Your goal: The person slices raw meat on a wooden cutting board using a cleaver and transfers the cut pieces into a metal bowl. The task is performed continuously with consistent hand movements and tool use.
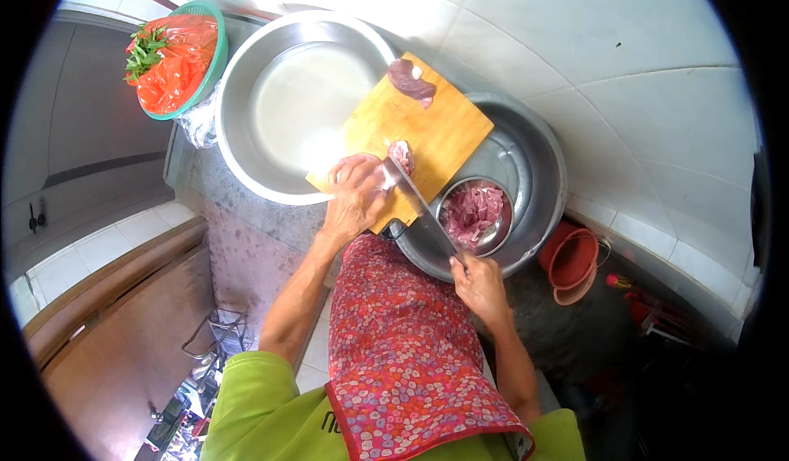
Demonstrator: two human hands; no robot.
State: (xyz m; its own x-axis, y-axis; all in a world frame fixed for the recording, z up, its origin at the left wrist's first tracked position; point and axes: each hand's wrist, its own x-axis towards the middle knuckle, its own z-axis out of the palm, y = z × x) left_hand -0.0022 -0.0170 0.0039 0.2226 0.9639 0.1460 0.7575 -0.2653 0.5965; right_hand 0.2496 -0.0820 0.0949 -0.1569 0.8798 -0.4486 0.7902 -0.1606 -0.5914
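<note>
A wooden cutting board [444,124] bridges two basins. On it, my left hand [355,194] presses its bent fingers down on a piece of raw meat, which they mostly hide. My right hand [481,288] grips a knife [421,206] by its handle; the blade lies slanted across the board, close to my left fingertips. Just beyond the blade is a small chunk of meat [402,155]. A larger dark red piece of meat [411,83] rests near the board's far edge. Cut meat strips [474,210] fill a round metal bowl [507,223] at the right.
The bowl sits in a grey metal basin [546,157]. Left of the board stands a large steel basin [238,124] with cloudy liquid. Farther left, a green basket [215,71] holds a red plastic bag [185,50] and green leaves [145,53]. Red buckets [569,264] stand by the tiled wall.
</note>
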